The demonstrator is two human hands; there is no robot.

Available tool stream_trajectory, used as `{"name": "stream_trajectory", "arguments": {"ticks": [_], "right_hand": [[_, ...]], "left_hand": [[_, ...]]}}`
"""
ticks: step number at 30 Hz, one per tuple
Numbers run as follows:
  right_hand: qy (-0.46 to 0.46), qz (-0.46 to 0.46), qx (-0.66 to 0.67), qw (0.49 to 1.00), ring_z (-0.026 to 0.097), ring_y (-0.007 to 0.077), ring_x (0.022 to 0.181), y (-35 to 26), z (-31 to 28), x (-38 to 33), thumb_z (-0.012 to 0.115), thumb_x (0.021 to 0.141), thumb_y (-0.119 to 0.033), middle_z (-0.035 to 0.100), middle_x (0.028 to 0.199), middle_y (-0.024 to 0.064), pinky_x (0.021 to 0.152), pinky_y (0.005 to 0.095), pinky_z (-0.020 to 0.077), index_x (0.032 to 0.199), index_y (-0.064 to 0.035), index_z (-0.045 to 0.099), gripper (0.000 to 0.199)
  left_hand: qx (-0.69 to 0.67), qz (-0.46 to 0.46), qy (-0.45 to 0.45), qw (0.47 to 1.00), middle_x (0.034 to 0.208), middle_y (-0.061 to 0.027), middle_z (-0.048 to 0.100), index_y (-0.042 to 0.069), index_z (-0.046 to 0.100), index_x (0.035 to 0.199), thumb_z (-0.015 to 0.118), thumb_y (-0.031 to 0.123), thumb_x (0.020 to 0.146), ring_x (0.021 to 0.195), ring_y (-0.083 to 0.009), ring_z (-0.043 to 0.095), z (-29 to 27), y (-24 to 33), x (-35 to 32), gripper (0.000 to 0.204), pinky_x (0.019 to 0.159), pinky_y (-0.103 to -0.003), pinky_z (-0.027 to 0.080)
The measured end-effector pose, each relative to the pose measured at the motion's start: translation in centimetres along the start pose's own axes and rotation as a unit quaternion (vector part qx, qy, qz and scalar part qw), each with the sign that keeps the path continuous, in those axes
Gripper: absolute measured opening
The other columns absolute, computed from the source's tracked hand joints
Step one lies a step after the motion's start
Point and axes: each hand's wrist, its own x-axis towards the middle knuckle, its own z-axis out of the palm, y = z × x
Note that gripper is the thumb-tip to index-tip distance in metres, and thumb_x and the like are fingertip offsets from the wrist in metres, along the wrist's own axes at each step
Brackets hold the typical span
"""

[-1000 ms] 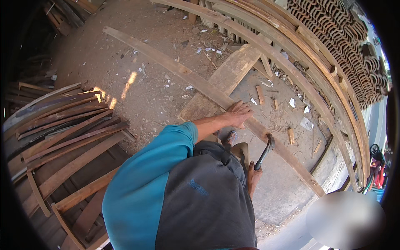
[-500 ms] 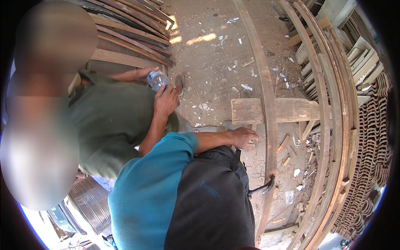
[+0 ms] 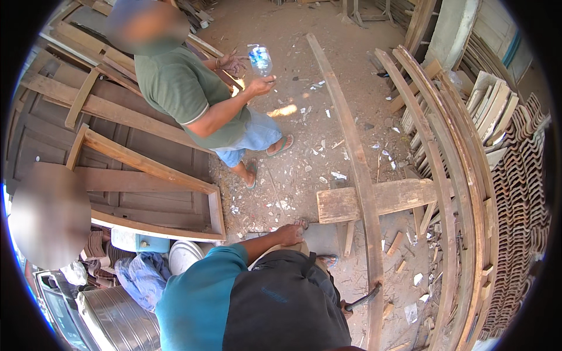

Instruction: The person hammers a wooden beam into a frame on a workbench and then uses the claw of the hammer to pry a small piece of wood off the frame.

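My left hand (image 3: 290, 235) rests over my bent knee, knuckles up, with nothing visible in it. Low in the view my right hand (image 3: 346, 311) is partly covered by my black and teal shirt. Its fingers wrap the end of a dark curved bar (image 3: 364, 299), whose far tip meets a long wooden beam (image 3: 361, 175). That beam lies across a short wide plank (image 3: 404, 198), which sticks out left of it. A co-worker in a green shirt (image 3: 170, 90) stands ahead on the left, holding a clear plastic bottle (image 3: 260, 61).
Several long beams (image 3: 436, 152) run along the right, beside stacked roof tiles (image 3: 518, 216). Wooden door frames and panels (image 3: 146, 161) lie on the left. Near them are a metal drum (image 3: 120, 316) and a blue plastic bag (image 3: 140, 278). Wood scraps litter the dirt floor (image 3: 304, 175).
My left hand has drawn back from beside the beam to my knee. The co-worker appears farther ahead, with one hand off the bottle. My right hand has come into view.
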Motion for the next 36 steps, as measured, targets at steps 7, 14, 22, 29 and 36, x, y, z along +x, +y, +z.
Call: {"name": "stream_trajectory", "arguments": {"ticks": [7, 14, 22, 29, 36], "right_hand": [[0.142, 0.156, 0.008, 0.977, 0.063, 0.0298, 0.071, -3.7, 3.1, -1.1, 0.082, 0.080, -0.025, 0.069, 0.075, 0.0170, 0.075, 0.0461, 0.0502, 0.081, 0.0065, 0.068, 0.034], [0.118, 0.164, 0.095, 0.975, 0.049, 0.0226, 0.053, -6.8, 6.9, -2.5, 0.071, 0.088, -0.031, 0.053, 0.057, 0.0076, 0.052, 0.0411, 0.0392, 0.069, 0.0004, 0.059, 0.039], [0.123, 0.199, 0.045, 0.971, 0.049, 0.0226, 0.054, -12.7, 9.9, -3.3, 0.065, 0.092, -0.038, 0.053, 0.059, 0.0079, 0.053, 0.0410, 0.0395, 0.069, -0.0010, 0.059, 0.044], [0.160, 0.177, 0.062, 0.969, 0.048, 0.0223, 0.054, -12.6, 11.7, -1.4, 0.064, 0.093, -0.037, 0.052, 0.058, 0.0077, 0.053, 0.0409, 0.0391, 0.068, -0.0009, 0.059, 0.044], [0.169, 0.163, 0.063, 0.970, 0.048, 0.0221, 0.054, -12.9, 11.6, -0.8, 0.064, 0.093, -0.037, 0.052, 0.058, 0.0076, 0.052, 0.0408, 0.0387, 0.068, -0.0008, 0.058, 0.045]], "left_hand": [[-0.074, -0.039, -0.042, 0.996, 0.114, -0.0266, 0.069, 0.004, 0.071, 0.110, 0.068, 0.056, 0.078, 0.111, -0.0407, 0.066, -2.0, -4.3, 1.3, 0.061, 0.095, -0.046, 0.052], [-0.066, -0.020, -0.045, 0.997, 0.113, -0.0252, 0.070, 0.003, 0.071, 0.107, 0.066, 0.051, 0.080, 0.105, -0.0402, 0.067, -5.3, -9.7, 5.8, 0.054, 0.093, -0.046, 0.053], [-0.028, -0.036, -0.006, 0.999, 0.115, -0.0256, 0.068, 0.003, 0.073, 0.103, 0.063, 0.051, 0.084, 0.109, -0.0420, 0.065, -9.3, -14.4, 7.5, 0.053, 0.094, -0.047, 0.052], [-0.064, -0.066, -0.010, 0.996, 0.114, -0.0254, 0.069, 0.003, 0.073, 0.105, 0.063, 0.056, 0.083, 0.109, -0.0414, 0.065, -10.1, -17.8, 6.6, 0.058, 0.094, -0.047, 0.052], [0.041, -0.074, -0.092, 0.992, 0.120, -0.0261, 0.067, 0.000, 0.072, 0.113, 0.063, 0.061, 0.083, 0.111, -0.0426, 0.065, -5.7, -23.6, 7.3, 0.069, 0.095, -0.047, 0.052]]}}
